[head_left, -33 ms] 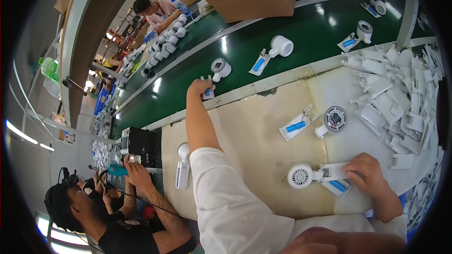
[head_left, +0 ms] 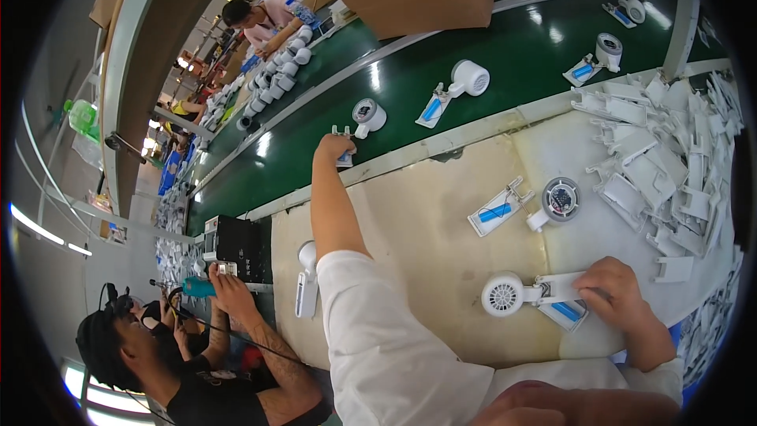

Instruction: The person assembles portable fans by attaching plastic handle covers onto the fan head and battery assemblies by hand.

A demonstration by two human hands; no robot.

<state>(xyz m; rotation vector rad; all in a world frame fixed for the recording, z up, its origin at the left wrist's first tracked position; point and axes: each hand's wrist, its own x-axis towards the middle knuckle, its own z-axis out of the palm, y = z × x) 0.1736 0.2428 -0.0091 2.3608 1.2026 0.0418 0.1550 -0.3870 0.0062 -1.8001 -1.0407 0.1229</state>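
Note:
My left arm reaches out to the green conveyor, where my left hand [head_left: 334,147] is closed on the handle half of an opened handheld fan [head_left: 345,159]. A grey-rimmed round fan head [head_left: 368,114] lies beside that hand. Near me on the worktable, my right hand [head_left: 613,293] pinches the end of a white handle cover [head_left: 562,286]. It adjoins another handheld fan, whose round grilled head [head_left: 502,294] points left. Under the cover shows a blue battery [head_left: 564,312] in a white shell. Most of the left fingers are hidden.
Another opened fan [head_left: 561,200] lies mid-table, and an assembled white fan [head_left: 306,280] lies left of my arm. White plastic covers [head_left: 650,166] are heaped at the right. More opened fans [head_left: 469,77] sit on the conveyor [head_left: 292,154]. A co-worker [head_left: 236,363] holds a teal power screwdriver [head_left: 197,287] at the left.
My left hand has shifted slightly left with the fan handle. My right hand stays in place.

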